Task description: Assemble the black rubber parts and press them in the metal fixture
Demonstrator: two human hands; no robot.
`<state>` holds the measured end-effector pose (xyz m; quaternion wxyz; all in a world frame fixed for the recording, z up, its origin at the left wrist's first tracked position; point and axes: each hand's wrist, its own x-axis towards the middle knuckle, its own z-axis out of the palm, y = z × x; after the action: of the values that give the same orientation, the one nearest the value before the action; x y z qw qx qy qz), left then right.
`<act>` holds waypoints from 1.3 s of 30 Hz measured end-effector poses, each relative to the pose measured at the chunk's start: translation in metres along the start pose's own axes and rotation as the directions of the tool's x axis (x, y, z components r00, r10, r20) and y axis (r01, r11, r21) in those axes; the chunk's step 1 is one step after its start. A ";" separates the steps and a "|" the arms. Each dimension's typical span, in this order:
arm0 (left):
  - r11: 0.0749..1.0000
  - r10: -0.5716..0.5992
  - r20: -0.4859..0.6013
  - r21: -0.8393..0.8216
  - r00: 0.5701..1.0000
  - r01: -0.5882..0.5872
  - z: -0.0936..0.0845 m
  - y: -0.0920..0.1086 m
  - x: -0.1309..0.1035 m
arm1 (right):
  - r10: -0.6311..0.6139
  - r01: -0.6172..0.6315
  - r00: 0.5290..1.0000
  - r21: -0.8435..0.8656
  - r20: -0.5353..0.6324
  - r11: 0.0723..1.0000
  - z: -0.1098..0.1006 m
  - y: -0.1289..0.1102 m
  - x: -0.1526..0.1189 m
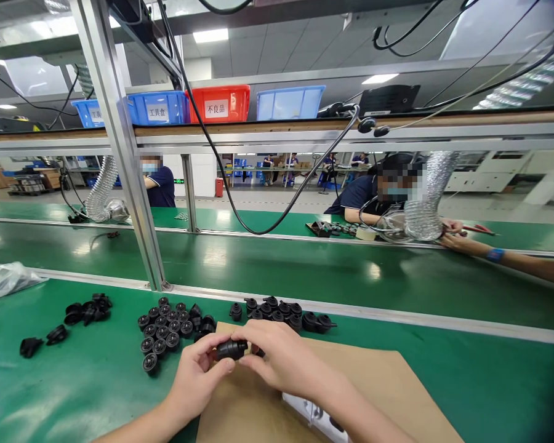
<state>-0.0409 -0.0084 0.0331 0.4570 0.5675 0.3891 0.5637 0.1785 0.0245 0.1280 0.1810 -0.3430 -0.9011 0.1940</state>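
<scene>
Left hand (197, 375) | right hand (279, 360) | black part (231, 349) pinched between both

I count four bins (221, 103) up top: three blue, one red; two co-workers (159, 181) across my belt.

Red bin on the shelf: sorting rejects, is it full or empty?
Cannot tell: the red bin sits above the camera, its inside hidden.

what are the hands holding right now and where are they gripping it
A small black plastic part, held between both hands over the brown cardboard sheet. The left hand pinches its left end; the right hand takes its right end.
</scene>
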 end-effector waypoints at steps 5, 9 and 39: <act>0.998 0.028 0.003 0.052 1.000 -0.028 0.000 0.001 -0.001 | 0.031 -0.031 1.000 0.024 0.007 0.999 0.006 0.000 0.003; 0.995 0.019 0.031 0.094 0.999 -0.022 0.001 0.001 -0.003 | 0.064 -0.064 0.998 -0.034 0.011 0.997 0.009 0.002 0.002; 0.950 0.115 -0.029 0.295 0.993 -0.101 -0.013 -0.005 -0.004 | -0.006 0.016 0.996 0.116 -0.087 0.993 0.014 0.009 0.003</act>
<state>-0.0533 -0.0104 0.0268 0.3271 0.6363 0.4470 0.5369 0.1750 0.0293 0.1127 0.2406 -0.3350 -0.8815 0.2300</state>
